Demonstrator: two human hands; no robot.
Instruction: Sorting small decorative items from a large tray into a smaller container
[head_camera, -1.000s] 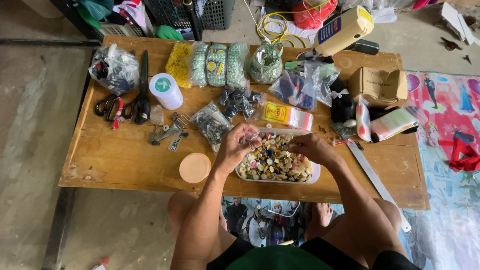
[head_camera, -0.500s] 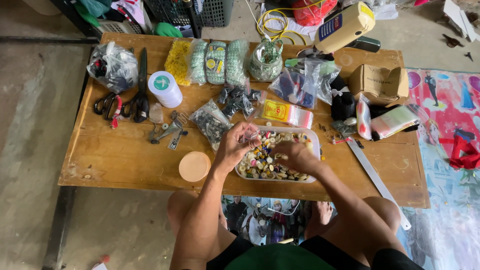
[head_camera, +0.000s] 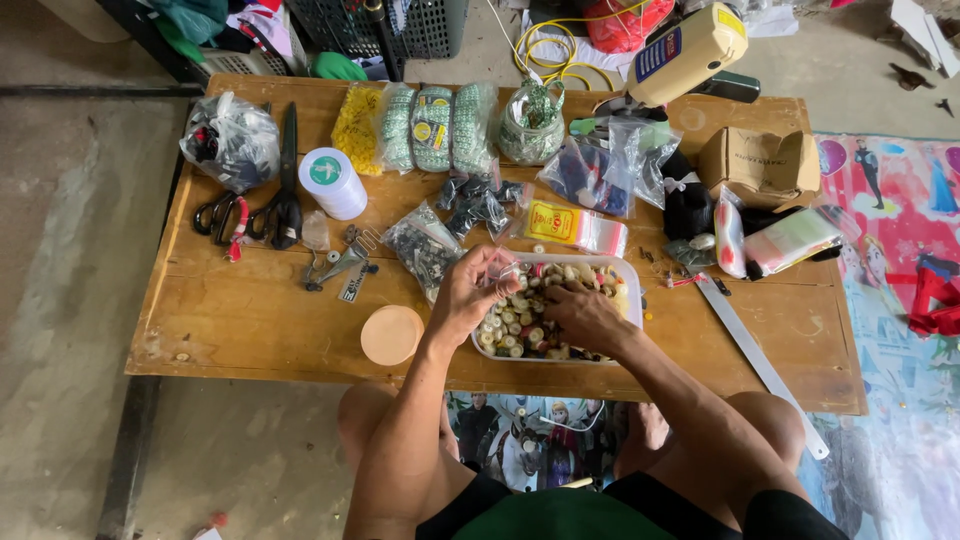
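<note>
A white rectangular tray (head_camera: 632, 290) full of small round buttons lies at the near edge of the wooden table (head_camera: 250, 320). My left hand (head_camera: 472, 292) hovers over the tray's left end, its fingers pinched on a small clear plastic bag (head_camera: 503, 270). My right hand (head_camera: 582, 316) rests inside the tray, palm down. Its fingers are curled into the pile of buttons (head_camera: 515, 325) close to the left hand. What sits under those fingertips is hidden.
An orange round lid (head_camera: 391, 335) lies left of the tray. Farther back are black scissors (head_camera: 285, 185), a white thread spool (head_camera: 332, 180), bags of small parts (head_camera: 425, 245), a cardboard box (head_camera: 760, 165) and a yellow device (head_camera: 685, 55). A metal ruler (head_camera: 755, 355) lies at the right.
My right hand has moved left from the tray's right edge into the middle of the buttons, ending close to my left hand. The left hand has stayed over the tray's left end.
</note>
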